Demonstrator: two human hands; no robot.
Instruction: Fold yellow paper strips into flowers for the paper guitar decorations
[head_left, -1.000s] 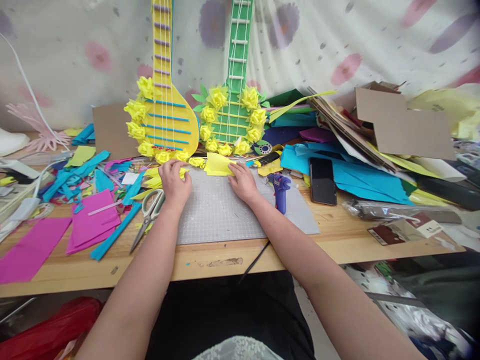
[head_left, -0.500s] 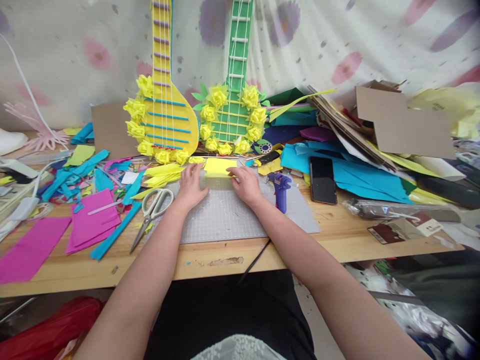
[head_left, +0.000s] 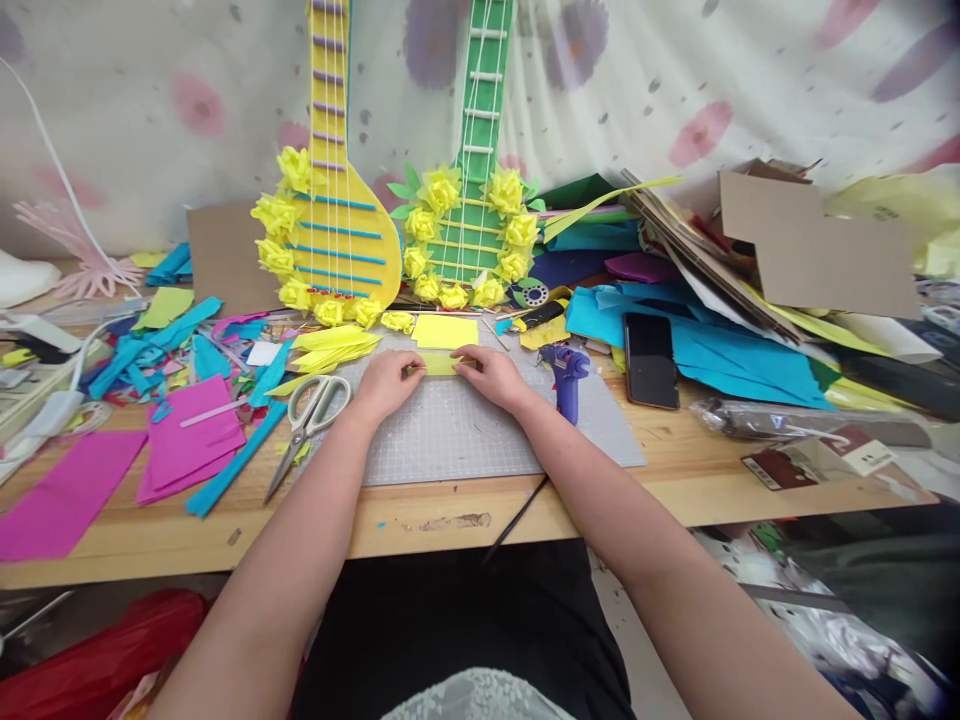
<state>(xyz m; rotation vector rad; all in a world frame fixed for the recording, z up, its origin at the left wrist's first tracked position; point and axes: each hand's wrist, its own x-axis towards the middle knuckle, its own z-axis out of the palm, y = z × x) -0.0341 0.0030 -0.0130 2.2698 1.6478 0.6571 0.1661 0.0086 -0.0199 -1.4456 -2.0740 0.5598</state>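
Between my hands a small strip of yellow crepe paper (head_left: 439, 364) is held out flat, just above the grey cutting mat (head_left: 450, 440). My left hand (head_left: 389, 382) pinches its left end between thumb and fingers. At the right end, my right hand (head_left: 489, 375) grips it in the same way. Right behind the strip lies a stack of yellow paper pieces (head_left: 445, 331). A yellow paper rose (head_left: 397, 321) rests to the left of that stack. Fringed yellow paper strips (head_left: 334, 348) lie beside my left hand.
Scissors (head_left: 306, 425) lie left of the mat, near magenta paper (head_left: 191, 435). On the right are a blue glue gun (head_left: 567, 380) and a phone (head_left: 651, 360). A yellow paper guitar (head_left: 341, 235) and a green one (head_left: 469, 235) stand behind. Cardboard sheets (head_left: 817, 250) pile up at right.
My left hand has closed from spread fingers to a pinch on the strip's left end. The strip has come away from the yellow stack, slightly towards me.
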